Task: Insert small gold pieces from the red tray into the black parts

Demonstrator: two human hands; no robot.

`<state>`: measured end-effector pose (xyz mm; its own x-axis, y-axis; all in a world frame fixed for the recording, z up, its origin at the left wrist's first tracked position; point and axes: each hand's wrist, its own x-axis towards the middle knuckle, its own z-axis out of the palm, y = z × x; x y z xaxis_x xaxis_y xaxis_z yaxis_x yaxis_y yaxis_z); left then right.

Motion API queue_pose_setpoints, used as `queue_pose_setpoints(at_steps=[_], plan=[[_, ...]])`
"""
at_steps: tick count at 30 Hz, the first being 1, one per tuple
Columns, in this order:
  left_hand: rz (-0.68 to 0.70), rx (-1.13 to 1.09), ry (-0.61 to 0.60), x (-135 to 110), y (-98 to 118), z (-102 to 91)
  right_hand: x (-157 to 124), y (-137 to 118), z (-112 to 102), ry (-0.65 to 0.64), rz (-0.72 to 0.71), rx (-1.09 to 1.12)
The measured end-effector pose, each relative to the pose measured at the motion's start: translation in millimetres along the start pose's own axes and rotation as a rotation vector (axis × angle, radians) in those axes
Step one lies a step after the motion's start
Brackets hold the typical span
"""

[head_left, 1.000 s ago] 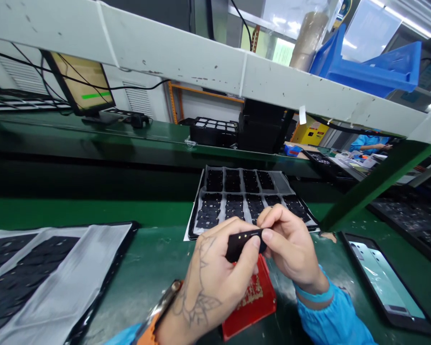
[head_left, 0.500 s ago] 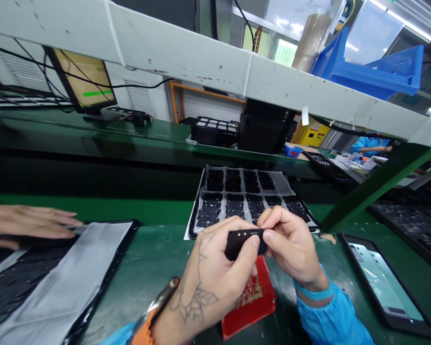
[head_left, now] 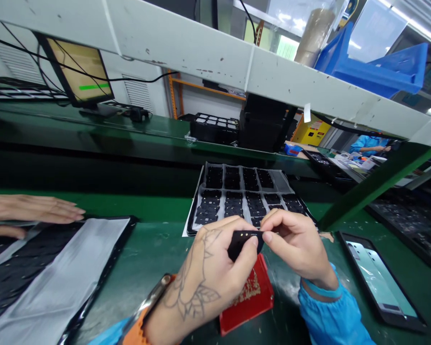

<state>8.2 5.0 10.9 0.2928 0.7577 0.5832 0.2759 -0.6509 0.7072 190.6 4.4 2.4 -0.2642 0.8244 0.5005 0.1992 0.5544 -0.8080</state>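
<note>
In the head view my left hand (head_left: pixel 215 268) is closed around a small black flat part (head_left: pixel 239 240) with gold dots along its edge, the thumb pressed on its face. My right hand (head_left: pixel 298 242) meets the part's right end with thumb and forefinger pinched together. Whatever sits between those fingertips is too small or hidden to make out. Below my hands stands a red tray (head_left: pixel 249 314) with many tiny brass-coloured pieces. Just beyond them lies a black tray with a translucent liner (head_left: pixel 282 182), its compartments filled with black parts.
On the left a co-worker's hand (head_left: pixel 32 213) rests over another lined tray (head_left: pixel 89 249) of black parts. A dark frame with a pale green panel (head_left: pixel 380 278) lies at right. A slanted green post (head_left: pixel 373 191) and a white shelf beam (head_left: pixel 201 57) border the workspace.
My right hand has shifted slightly right and down, its fingertips still at the part's end. The co-worker's hand has moved a little over the left tray. The view has tilted slightly.
</note>
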Motion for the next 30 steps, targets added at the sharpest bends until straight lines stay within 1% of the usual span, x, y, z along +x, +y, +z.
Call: queue_pose_setpoints(at_steps=[2,5,8,12,16,22,25,30], plan=[[0.003,0.018,-0.034,-0.7,-0.8,-1.3,0.2,-2.2,-3.1,-0.04,-0.046,-0.093],[0.005,0.04,-0.069,-2.7,-2.4,-3.0,0.8,-5.2,-5.2,-0.071,-0.092,-0.171],[-0.009,0.055,-0.092,-4.3,-3.5,-3.4,1.1,-6.9,-5.8,-0.087,-0.114,-0.206],[-0.014,0.05,-0.106,-4.4,-3.7,-2.8,1.2,-7.4,-6.5,-0.096,-0.108,-0.191],[-0.018,0.051,-0.109,-3.9,-3.5,-3.7,1.4,-5.8,-6.5,-0.089,-0.075,-0.125],[-0.023,0.031,-0.128,-4.2,-3.0,-7.3,2.2,4.7,-5.4,-0.097,0.107,0.173],[-0.047,0.021,-0.153,-3.9,-3.3,-7.8,2.8,9.4,-6.0,-0.114,0.108,0.247],[-0.053,0.032,-0.176,-2.1,-4.9,-7.3,4.0,11.3,-7.0,-0.133,0.102,0.272]])
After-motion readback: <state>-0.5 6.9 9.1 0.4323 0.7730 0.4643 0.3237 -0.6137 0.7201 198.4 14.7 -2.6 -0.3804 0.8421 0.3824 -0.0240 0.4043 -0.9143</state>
